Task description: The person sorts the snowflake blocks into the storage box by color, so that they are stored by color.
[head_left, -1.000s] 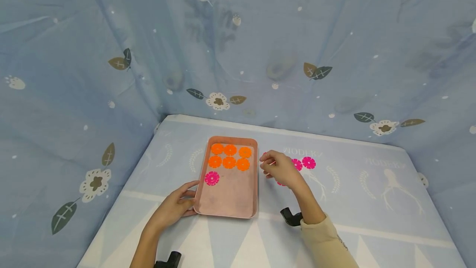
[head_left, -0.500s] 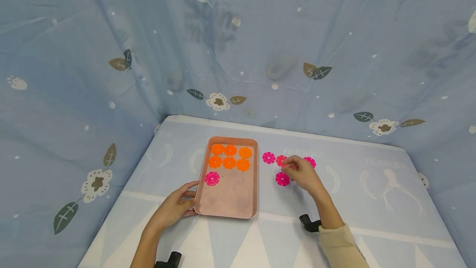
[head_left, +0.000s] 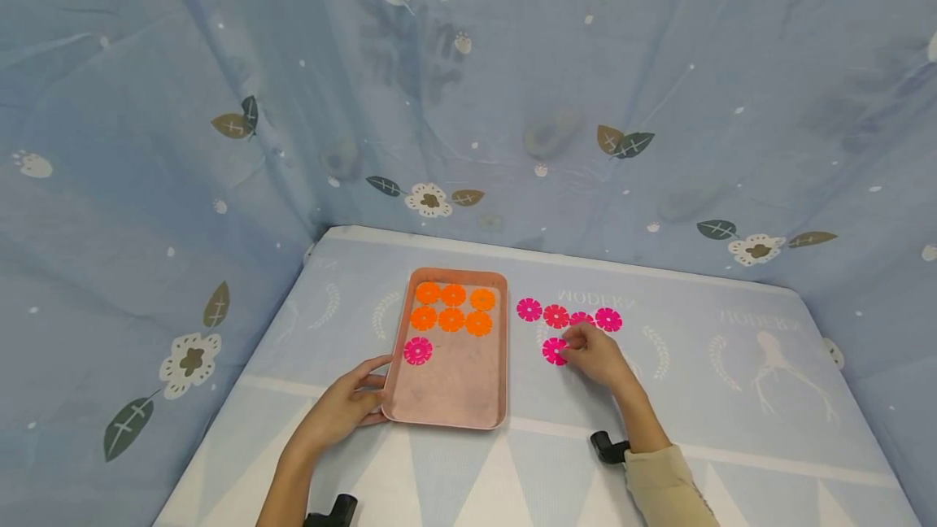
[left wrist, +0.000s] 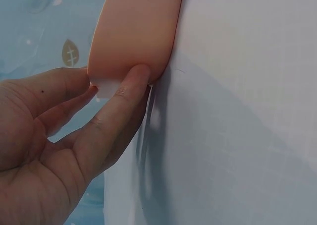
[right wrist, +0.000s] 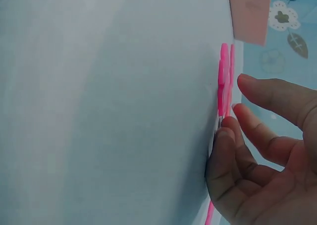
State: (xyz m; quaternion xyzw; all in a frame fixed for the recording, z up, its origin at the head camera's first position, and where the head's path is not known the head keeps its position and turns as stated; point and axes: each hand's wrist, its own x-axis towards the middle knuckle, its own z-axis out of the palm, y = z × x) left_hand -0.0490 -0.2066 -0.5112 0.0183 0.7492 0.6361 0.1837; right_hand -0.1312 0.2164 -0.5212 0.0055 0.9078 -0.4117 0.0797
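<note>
Hovering at pink snowflake disc point(head_left: 552, 351) | right hand point(head_left: 598, 356): thumb apart, nothing gripped afaict | left hand point(head_left: 342, 409): relaxed fingers touching tray point(head_left: 450, 397) | sloppy pinch might skid disc

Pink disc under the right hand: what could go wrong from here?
The pink disc lies flat, partly covered by the right hand, so it could slide instead of lifting.

The row of pink discs lies just beyond that hand, one partly hidden by it; a careless move might nudge them.

The left hand rests against the tray; a bump there could shift the orange discs inside.
</note>
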